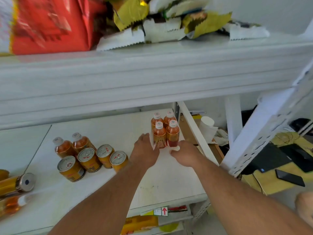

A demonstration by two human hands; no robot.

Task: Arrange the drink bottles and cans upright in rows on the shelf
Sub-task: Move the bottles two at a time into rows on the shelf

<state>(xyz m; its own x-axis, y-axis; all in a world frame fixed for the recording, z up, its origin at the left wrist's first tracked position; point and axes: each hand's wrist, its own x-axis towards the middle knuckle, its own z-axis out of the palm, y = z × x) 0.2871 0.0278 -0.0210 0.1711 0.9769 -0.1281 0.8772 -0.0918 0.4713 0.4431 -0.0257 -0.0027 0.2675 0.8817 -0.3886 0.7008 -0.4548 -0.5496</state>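
Several amber tea bottles with white caps stand upright in a tight block point(165, 131) at the right end of the white shelf point(169, 180). My left hand point(145, 150) presses flat against the block's left front bottle. My right hand point(185, 154) rests at the base of the right front bottle, fingers curled. Further left, two more tea bottles point(71, 145) stand behind several upright gold cans point(92, 158). At the far left edge a gold can point(16, 184) and a bottle point(11, 206) lie on their sides.
The upper shelf board point(152, 78) overhangs close above, loaded with a red bag point(50, 24) and snack packets point(169, 26). A white slotted upright point(264, 138) stands at the right. Beyond it lie a paper roll point(206, 126) and a phone point(289, 177).
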